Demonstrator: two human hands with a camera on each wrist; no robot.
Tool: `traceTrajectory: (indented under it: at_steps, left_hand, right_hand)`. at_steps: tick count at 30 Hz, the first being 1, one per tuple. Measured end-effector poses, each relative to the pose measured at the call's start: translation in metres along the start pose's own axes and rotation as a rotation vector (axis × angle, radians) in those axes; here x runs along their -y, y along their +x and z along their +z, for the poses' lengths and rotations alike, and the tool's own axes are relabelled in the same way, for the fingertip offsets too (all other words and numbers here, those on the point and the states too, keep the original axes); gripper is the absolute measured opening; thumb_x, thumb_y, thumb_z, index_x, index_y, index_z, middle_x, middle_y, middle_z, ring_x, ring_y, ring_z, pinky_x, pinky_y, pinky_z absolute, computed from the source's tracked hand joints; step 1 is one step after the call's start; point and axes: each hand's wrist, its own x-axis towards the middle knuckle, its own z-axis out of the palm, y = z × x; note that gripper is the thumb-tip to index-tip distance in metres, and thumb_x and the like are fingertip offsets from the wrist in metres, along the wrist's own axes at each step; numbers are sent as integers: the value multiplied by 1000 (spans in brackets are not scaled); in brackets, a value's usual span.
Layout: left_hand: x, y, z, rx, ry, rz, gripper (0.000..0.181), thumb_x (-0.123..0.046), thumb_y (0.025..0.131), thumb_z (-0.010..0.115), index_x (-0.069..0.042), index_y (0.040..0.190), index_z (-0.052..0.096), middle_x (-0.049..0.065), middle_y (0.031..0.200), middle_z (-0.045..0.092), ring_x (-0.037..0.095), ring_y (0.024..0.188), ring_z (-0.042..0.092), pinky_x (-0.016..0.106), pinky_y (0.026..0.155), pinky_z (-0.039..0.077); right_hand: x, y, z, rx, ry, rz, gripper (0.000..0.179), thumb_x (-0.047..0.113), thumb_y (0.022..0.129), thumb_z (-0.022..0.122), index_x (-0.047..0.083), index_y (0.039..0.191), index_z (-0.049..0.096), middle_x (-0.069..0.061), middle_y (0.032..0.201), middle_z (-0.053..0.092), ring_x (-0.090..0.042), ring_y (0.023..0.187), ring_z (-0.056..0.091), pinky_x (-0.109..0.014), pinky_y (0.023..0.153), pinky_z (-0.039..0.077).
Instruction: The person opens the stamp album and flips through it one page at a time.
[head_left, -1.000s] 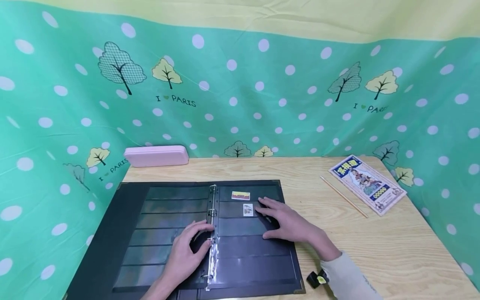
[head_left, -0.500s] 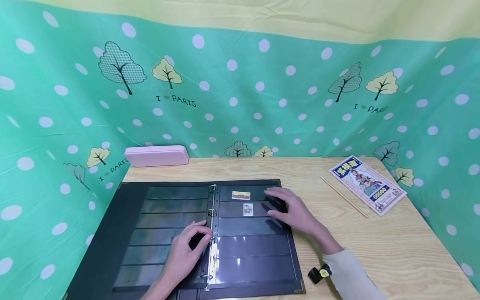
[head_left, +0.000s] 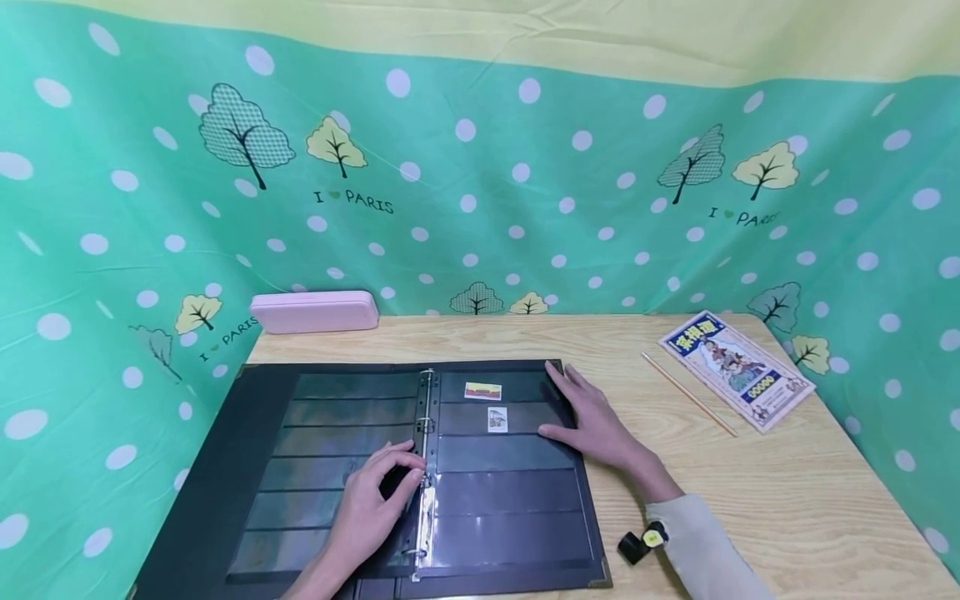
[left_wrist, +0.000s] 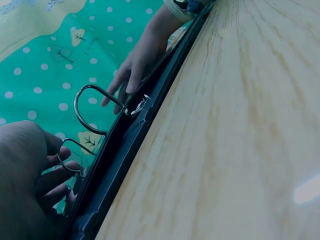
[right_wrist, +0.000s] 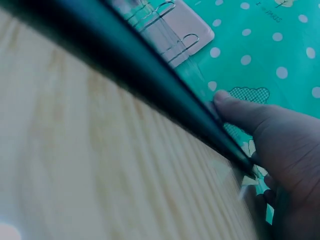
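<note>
An open black stamp album (head_left: 187,467) with metal rings lies on the table. Two stamps sit on its right page: a yellow and red stamp (head_left: 483,391) in the top row and a pale stamp (head_left: 497,419) below it. My left hand (head_left: 378,492) rests by the rings with fingers loosely bent; the left wrist view shows a ring (left_wrist: 72,155) beside the thumb and fingers. At the right page's outer edge is my right hand (head_left: 596,421), thumb over the page and fingers spread near the top corner. In the right wrist view the thumb (right_wrist: 232,107) touches the album's edge.
A pink case (head_left: 315,312) stands at the table's back left. To the right lie a thin wooden stick (head_left: 688,393) and an illustrated booklet (head_left: 737,369). A small black object (head_left: 633,547) is by the right sleeve. Green dotted cloth (head_left: 465,175) hangs behind the table.
My right hand has moved away from beside the stamps, rightward to the page's outer edge and top corner. The left hand stays by the rings; its thumb shifted slightly.
</note>
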Motion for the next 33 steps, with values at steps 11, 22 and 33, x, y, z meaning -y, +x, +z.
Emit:
traceTrajectory:
  at_steps: [11, 22, 33]
  left_hand:
    - [2, 0, 0, 4, -14, 5, 5, -17, 101, 83, -21, 105, 81, 1, 126, 80, 43, 141, 64, 73, 123, 34]
    - [2, 1, 1, -10, -2, 40, 7, -14, 101, 83, -20, 104, 81, 0, 123, 81, 44, 139, 65, 73, 121, 37]
    - [2, 0, 1, -10, 0, 38, 5, -16, 101, 82, -20, 104, 81, 3, 125, 81, 48, 140, 63, 77, 120, 35]
  right_hand:
    - [-1, -1, 2, 11, -69, -21, 97, 44, 102, 82, 27, 179, 25, -25, 181, 19, -54, 164, 25, -80, 121, 33]
    - [1, -1, -1, 3, -114, -63, 94, 42, 100, 84, 25, 177, 32, -27, 179, 26, -51, 164, 28, -78, 121, 34]
    - [7, -3, -1, -12, -142, -53, 90, 42, 98, 86, 24, 174, 40, -27, 176, 33, -51, 161, 34, -75, 121, 37]
